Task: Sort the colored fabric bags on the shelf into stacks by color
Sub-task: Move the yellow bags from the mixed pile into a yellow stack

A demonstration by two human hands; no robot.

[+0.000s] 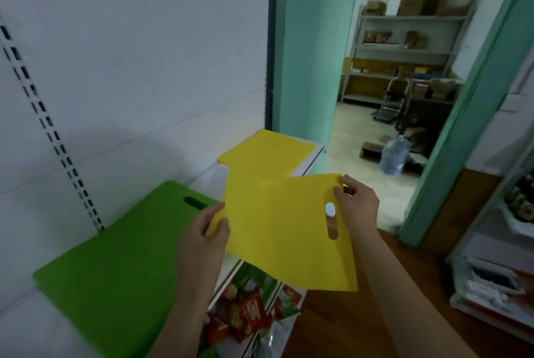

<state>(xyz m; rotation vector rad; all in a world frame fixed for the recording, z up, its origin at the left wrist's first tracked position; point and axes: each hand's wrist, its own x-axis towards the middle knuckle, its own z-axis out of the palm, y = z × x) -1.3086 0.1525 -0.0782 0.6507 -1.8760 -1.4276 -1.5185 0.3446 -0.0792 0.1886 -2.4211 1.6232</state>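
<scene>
A yellow fabric bag (289, 230) is pinched by left hand (206, 230) and right hand (357, 201); the yellow stack (265, 153) lies just beyond it, nearer the right hand.

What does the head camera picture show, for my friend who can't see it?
Two hands, the left hand and the right hand, hold a yellow bag by its edges above a white shelf. A green stack lies on the left, a yellow stack farther back.
</scene>
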